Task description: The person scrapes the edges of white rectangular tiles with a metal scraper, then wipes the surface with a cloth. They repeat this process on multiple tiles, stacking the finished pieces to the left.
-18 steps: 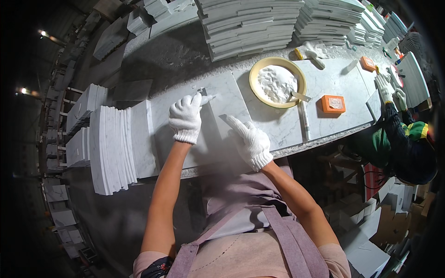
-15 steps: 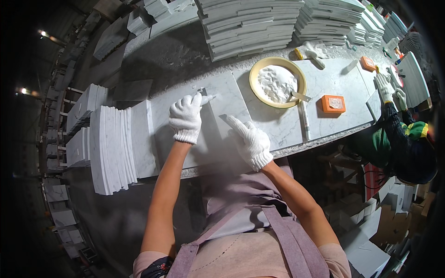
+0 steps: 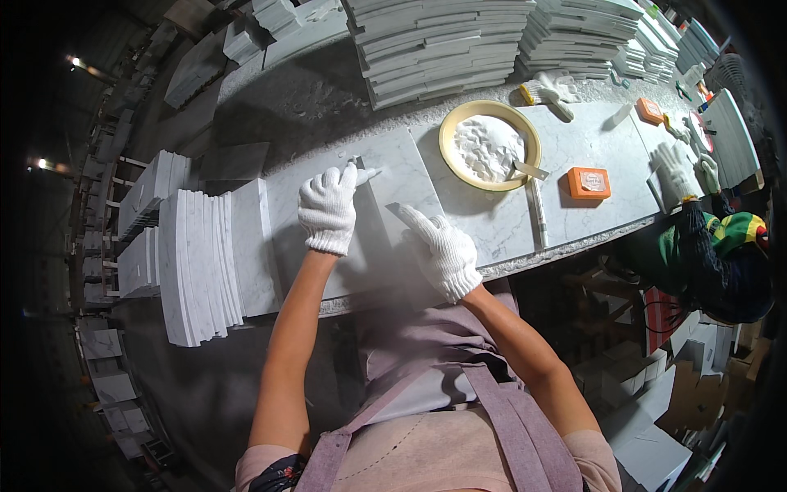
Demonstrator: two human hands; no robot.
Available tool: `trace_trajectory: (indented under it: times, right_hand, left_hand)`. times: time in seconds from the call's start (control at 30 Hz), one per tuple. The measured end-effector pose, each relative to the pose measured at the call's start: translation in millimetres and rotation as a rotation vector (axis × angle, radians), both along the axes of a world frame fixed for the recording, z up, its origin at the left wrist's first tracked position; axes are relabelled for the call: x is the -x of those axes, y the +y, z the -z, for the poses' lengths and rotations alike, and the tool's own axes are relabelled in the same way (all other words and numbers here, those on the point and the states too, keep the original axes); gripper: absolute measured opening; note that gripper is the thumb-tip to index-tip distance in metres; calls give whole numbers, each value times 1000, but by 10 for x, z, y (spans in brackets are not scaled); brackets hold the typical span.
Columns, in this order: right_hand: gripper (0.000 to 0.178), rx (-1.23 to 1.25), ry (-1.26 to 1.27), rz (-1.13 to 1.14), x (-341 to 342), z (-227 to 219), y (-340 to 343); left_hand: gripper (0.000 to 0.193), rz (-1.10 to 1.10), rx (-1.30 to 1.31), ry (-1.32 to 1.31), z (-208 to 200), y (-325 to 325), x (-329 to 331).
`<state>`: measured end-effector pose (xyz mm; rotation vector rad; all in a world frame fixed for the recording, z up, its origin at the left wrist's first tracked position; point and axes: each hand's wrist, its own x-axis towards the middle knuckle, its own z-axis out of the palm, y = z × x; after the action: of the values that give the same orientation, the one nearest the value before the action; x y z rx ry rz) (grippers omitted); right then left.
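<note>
In a white knit glove, my left hand (image 3: 328, 203) is closed over the pale marble slab in front of me. A small whitish tip (image 3: 367, 175) pokes out past its fingers; the rest is covered, so its kind is unclear. My right hand (image 3: 447, 254), gloved too, is closed with the index finger stretched along a thin dark metal blade (image 3: 393, 208), which looks like a putty knife; its handle is hidden. A dark band crosses the marble slab (image 3: 402, 168) between my hands. White powder or paste lies in a yellow bowl (image 3: 533, 143) to the right, with a scraper (image 3: 531, 170) at its rim.
An orange box (image 3: 589, 184) and a pen-like stick (image 3: 539, 215) lie right of the bowl. Stacked marble tiles (image 3: 443, 49) rise behind; upright tiles (image 3: 197, 262) stand left. Spare gloves (image 3: 551, 88) lie beyond the bowl. At far right a co-worker's gloved hand (image 3: 676, 170) is over the table.
My hands have barely moved; the right hand's blade has shifted slightly left. At far right, the co-worker's gloved hand has come nearer to the table's front edge.
</note>
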<state>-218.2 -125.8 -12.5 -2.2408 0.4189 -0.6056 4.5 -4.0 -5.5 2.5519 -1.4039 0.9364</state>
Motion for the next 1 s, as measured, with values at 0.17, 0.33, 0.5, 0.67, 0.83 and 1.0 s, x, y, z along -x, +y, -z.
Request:
trace_trajectory:
  times: [0.17, 0.33, 0.5, 0.67, 0.83, 1.0]
  right_hand:
    - [54, 3, -7, 4, 10, -7, -1]
    - [52, 23, -19, 21, -19, 49, 6]
    - [50, 41, -3, 23, -14, 5, 0]
    - [51, -156, -38, -25, 103, -105, -31]
    - [48, -194, 0, -113, 689, -240, -109]
    - [46, -225, 15, -68, 1304, -279, -336]
  left_hand:
    - [29, -11, -6, -7, -77, -26, 43]
    - [32, -68, -56, 61, -97, 17, 69]
    - [37, -103, 51, 160, 40, 84, 64]
    - [41, -180, 376, 506, 272, 174, 149]
    - [41, -293, 707, 1035, 375, 325, -49]
    - [41, -390, 762, 1017, 353, 338, -469]
